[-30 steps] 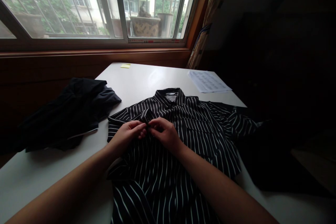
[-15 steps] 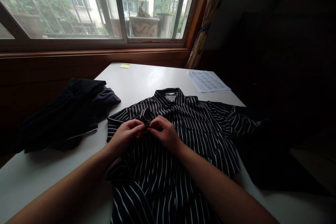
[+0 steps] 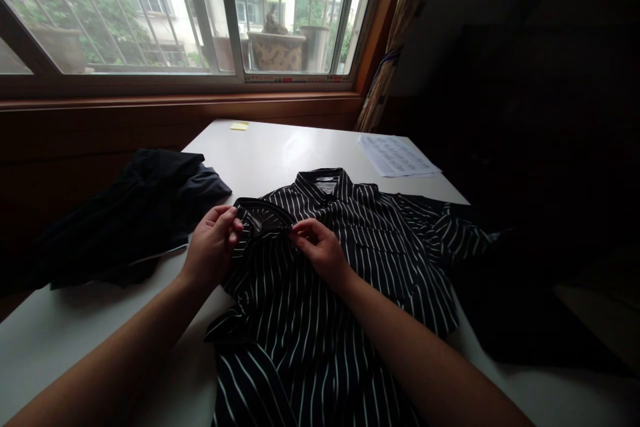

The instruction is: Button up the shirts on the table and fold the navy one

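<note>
A black shirt with white stripes [image 3: 320,300] lies spread on the table, its collar [image 3: 325,183] pointing toward the window. My left hand [image 3: 213,237] pinches one end of the left sleeve's cuff [image 3: 267,208], lifted a little off the shirt. At the cuff's other end, my right hand [image 3: 319,247] grips the edge between thumb and fingers. Between the two hands the cuff opening is stretched wide, and the sleeve's inside shows. The other sleeve [image 3: 460,230] lies out to the right.
A heap of dark clothes [image 3: 135,213] rests on the white table [image 3: 285,147] at the left. Printed papers [image 3: 397,155] lie at the back right, and a yellow sticky note [image 3: 239,125] near the far edge. Dark cloth hangs at the right, in deep shadow.
My left hand has moved left and slightly up, away from my right hand, which stays almost in place. The bunched cuff is now pulled out wide between them.
</note>
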{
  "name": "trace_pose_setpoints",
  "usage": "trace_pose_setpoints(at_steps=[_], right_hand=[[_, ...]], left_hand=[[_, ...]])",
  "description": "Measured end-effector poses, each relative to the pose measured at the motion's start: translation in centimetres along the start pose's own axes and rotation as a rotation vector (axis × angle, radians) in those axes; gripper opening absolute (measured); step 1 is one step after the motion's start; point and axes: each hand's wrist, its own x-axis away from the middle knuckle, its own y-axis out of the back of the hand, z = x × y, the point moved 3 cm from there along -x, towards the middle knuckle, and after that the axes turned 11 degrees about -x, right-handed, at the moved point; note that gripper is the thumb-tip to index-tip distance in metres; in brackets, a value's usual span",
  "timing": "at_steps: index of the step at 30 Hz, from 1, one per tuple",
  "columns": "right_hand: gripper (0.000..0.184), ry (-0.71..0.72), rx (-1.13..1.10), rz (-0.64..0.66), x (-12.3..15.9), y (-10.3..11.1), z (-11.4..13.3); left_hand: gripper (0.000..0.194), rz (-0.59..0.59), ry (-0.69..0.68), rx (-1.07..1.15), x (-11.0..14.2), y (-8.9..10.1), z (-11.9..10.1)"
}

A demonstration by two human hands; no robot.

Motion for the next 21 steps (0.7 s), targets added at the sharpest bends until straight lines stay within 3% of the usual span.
trace_pose_setpoints(at_steps=[7,11,16,21], right_hand=[[0.01,0.052,0.137,0.069,0.0,-0.3,0.1],[0.01,0.128,0.245,0.223,0.2,-0.9,0.5],[0.018,0.163,0.31,0.348,0.6,-1.5,0.8],[0.014,0.145,0.279,0.236,0.5,-1.1,0.9]], left_hand=[[0.014,-0.189,-0.139,0.067,-1.3,1.7,0.0],[0.022,-0.258,-0.182,0.093,-1.6,2.2,-0.2],[0.024,-0.124,-0.356,-0.106,-0.4,1.0,-0.4],[0.016,0.175,-0.672,-0.549,1.2,-0.5,-0.4]])
